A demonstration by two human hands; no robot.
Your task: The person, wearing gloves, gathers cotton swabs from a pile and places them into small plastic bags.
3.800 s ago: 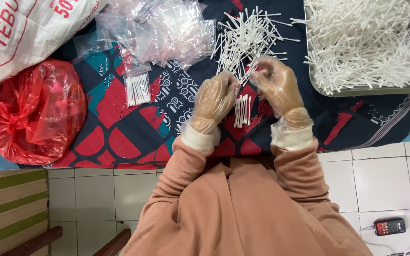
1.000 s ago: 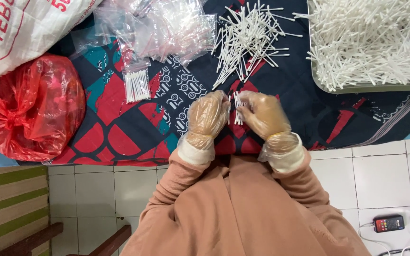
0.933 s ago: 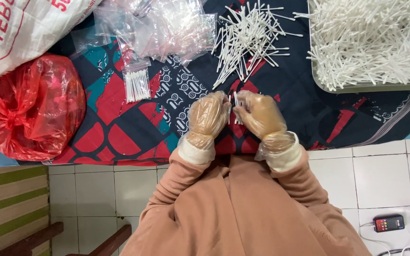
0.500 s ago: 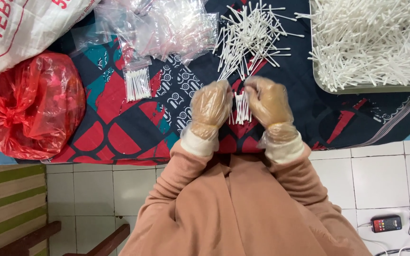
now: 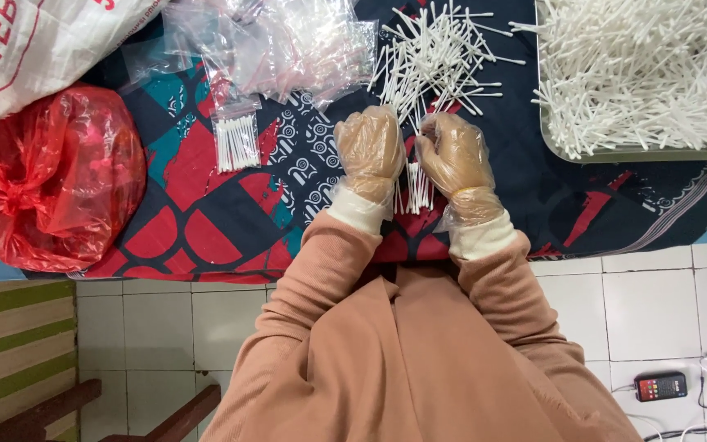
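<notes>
Left hand (image 5: 370,151) and right hand (image 5: 454,157), both in clear plastic gloves, pinching small bundle of cotton swabs (image 5: 416,187) between them, just above patterned cloth (image 5: 206,221) on worktop. Fingers curling inward, wrists bent, forearms angling in from body. One filled packet (image 5: 236,141) lying done beside heap of empty clear bags (image 5: 288,45). Loose swab pile (image 5: 435,49) and full metal tray (image 5: 656,151) suggesting most packing left.
</notes>
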